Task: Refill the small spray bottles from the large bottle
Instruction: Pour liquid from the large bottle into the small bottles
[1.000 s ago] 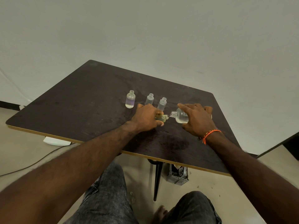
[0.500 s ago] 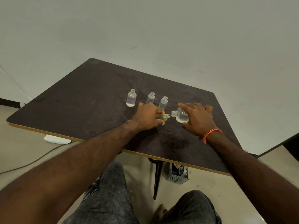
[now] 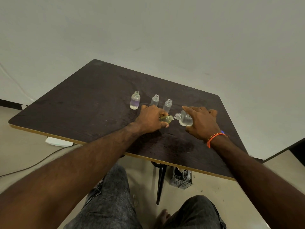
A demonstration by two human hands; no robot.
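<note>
Pouring is underway: the large bottle (image 3: 185,119), gripped by the right hand (image 3: 202,122), is tipped mouth-to-mouth into a small bottle (image 3: 165,119) gripped by the left hand (image 3: 151,119); steady alignment is judged needed next.

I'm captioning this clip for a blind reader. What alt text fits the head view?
A person's right hand tips a large clear bottle mouth to mouth against a small yellowish bottle gripped in the left hand, over a dark table. Three more small open bottles stand upright just behind the hands.
</note>
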